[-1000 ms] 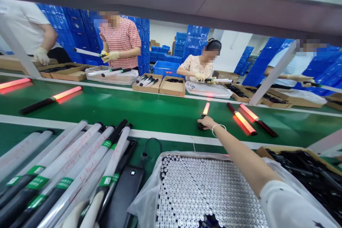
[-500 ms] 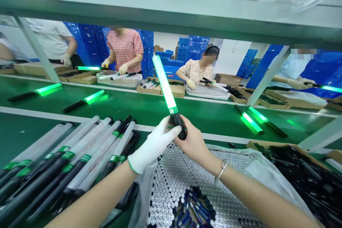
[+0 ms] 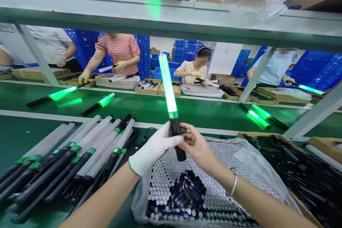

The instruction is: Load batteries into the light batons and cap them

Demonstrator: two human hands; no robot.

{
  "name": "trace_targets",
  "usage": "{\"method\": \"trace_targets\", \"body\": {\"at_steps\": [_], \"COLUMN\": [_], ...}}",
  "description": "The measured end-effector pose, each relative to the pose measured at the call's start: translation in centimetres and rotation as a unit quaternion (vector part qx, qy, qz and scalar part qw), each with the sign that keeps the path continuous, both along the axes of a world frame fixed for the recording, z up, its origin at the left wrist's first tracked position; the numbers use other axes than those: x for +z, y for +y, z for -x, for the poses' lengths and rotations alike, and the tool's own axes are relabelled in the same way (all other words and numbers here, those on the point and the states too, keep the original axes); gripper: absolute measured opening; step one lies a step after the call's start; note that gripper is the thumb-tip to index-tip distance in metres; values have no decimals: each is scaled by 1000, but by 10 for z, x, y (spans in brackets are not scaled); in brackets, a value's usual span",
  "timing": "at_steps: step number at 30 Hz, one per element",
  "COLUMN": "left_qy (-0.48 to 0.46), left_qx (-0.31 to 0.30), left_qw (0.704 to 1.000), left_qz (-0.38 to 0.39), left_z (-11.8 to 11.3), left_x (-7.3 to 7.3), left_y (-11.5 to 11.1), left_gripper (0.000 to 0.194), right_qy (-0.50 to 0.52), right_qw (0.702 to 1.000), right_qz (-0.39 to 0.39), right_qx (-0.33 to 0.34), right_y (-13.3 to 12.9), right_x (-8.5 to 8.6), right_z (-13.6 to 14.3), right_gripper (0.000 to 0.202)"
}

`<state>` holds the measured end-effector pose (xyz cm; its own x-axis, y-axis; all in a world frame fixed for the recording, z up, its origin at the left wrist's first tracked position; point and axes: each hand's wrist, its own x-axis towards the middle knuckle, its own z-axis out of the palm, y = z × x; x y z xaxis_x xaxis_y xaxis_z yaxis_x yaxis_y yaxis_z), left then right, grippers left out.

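Note:
Upright before me, slightly tilted, stands a light stick [image 3: 169, 92] with a glowing green tube and a black handle [image 3: 175, 131]. Around its handle, my left hand [image 3: 157, 146] in a white glove is closed. My bare right hand [image 3: 193, 140] pinches the handle from the other side, thumb and fingertips against it. Below both hands is a plastic-lined tray of batteries [image 3: 227, 171], mostly standing on end; several blue ones lie loose in a gap [image 3: 188, 188]. A pile of unlit light sticks [image 3: 80, 153] lies to the left of my gloved hand.
Across runs a green conveyor belt [image 3: 139, 108] carrying lit sticks [image 3: 108, 99]. At the right sits a box of black parts [image 3: 301, 171]. A shelf beam [image 3: 88, 9] crosses overhead, with slanted posts [image 3: 253, 78]. Several co-workers [image 3: 120, 51] work beyond the belt.
The light stick's handle has come lower in view, still in both hands. Lit sticks on the belt's left side have shifted right. A co-worker's gloved hand now reaches to one of them.

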<state>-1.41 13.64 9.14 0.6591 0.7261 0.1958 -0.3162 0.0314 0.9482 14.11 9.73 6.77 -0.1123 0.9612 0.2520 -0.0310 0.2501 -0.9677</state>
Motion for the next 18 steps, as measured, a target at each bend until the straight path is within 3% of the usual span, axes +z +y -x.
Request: {"method": "trace_targets", "body": {"at_steps": [6,10,13,18], "left_qy": [-23,-52,-47,13], "left_qx": [-30,-70,-79,-17], "left_qw": [999,994,996,998], "left_qz": [26,59,16,-64], "left_z": [-1,-3,-3,-1], "left_x": [2,-2,-5,-5], "left_y": [-6,-9,-11,-17], "left_gripper": [33,38,45,47], "right_qy": [-1,-13,-3,27], "right_qw": [998,1000,1000,999], "right_qz": [39,15,5,32], "right_qx": [52,16,-1,18], "right_y": [-16,-25,-29,-41], "right_x": [10,10,9,5], "right_z": [-8,-11,-7,-8], "right_gripper": [78,76,75,89]}}
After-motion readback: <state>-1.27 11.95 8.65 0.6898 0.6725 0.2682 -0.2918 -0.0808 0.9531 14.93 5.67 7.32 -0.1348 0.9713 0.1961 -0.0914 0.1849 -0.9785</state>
